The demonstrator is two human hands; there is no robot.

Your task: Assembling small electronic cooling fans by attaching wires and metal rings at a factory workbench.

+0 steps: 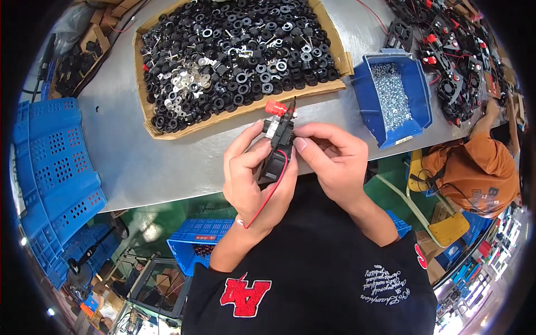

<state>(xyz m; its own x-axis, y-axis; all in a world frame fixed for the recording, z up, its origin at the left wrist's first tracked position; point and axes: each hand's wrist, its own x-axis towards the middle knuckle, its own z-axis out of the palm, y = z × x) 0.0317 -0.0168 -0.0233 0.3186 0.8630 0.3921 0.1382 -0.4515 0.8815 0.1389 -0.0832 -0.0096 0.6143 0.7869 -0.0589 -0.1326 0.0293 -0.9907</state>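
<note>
My left hand (245, 176) holds a black plastic assembly with a small fan (285, 137) upright in front of my chest, fingers wrapped round its left side. A red plastic piece (275, 107) sits at its top, beside a pale metal part. From its lower end a thin red wire (267, 201) hangs down over my left palm to a white tip. At the assembly's right edge, my right hand (341, 162) pinches with thumb and index finger, the other fingers curled. Whatever lies between those fingertips is too small and hidden to make out.
A shallow cardboard tray (245, 113) of black rings and metal washers lies on the metal table (184, 173). Right of it stands a blue bin (365, 100) of small metal nuts. Similar fan assemblies (452, 84) pile up beyond. Blue crates (56, 162) stand left; a person in orange (474, 173) sits right.
</note>
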